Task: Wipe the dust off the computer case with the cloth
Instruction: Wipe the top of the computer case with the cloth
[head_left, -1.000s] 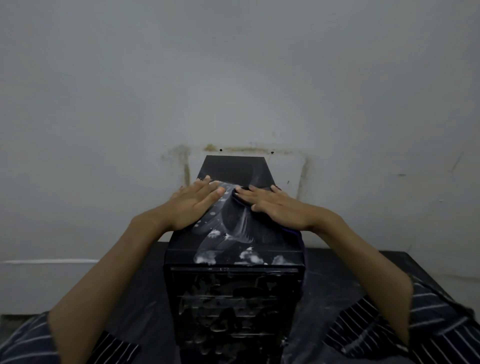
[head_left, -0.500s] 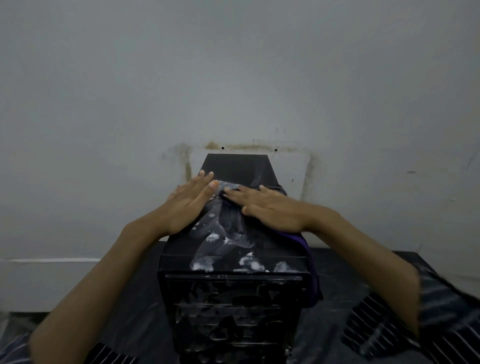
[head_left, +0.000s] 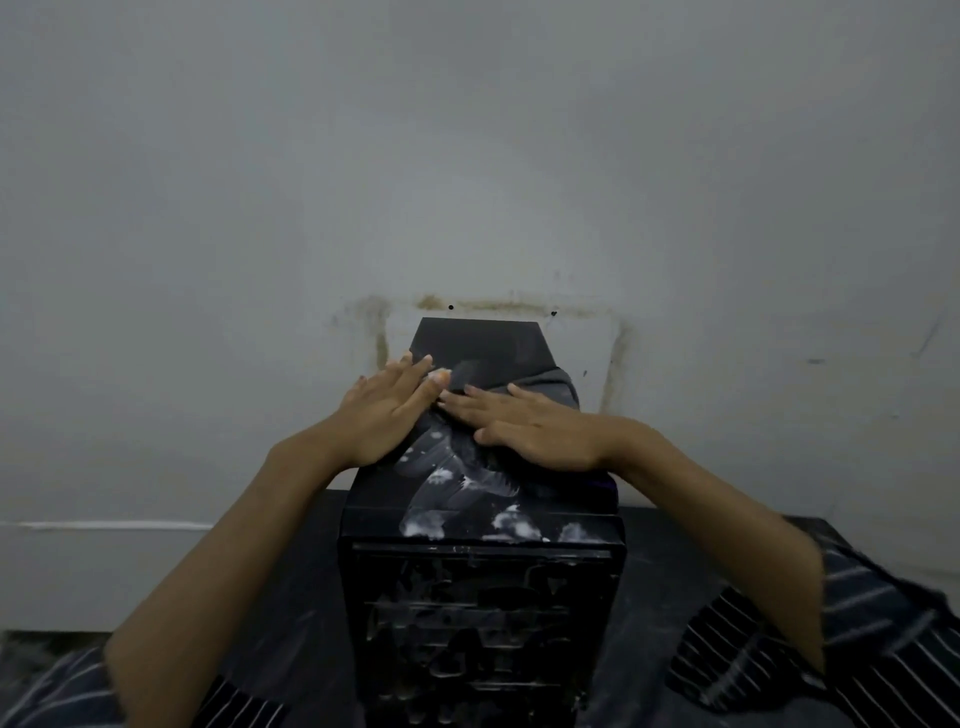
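A black computer case (head_left: 480, 525) stands upright on a dark table, its top smeared with white dust streaks and clumps near the front edge. A dark grey cloth (head_left: 553, 387) lies bunched on the right of the case top. My right hand (head_left: 524, 428) lies flat on the cloth with straight fingers pointing left and forward. My left hand (head_left: 387, 410) rests flat on the left part of the top, fingers straight, fingertips close to those of the right hand.
The dark table (head_left: 306, 613) carries the case and runs up to a grey wall (head_left: 467, 156) with brown stain marks just behind the case. My striped sleeves show at the bottom corners.
Both hands have slid forward along the case top towards the wall. The cloth has moved with the right hand and bunched at the far right.
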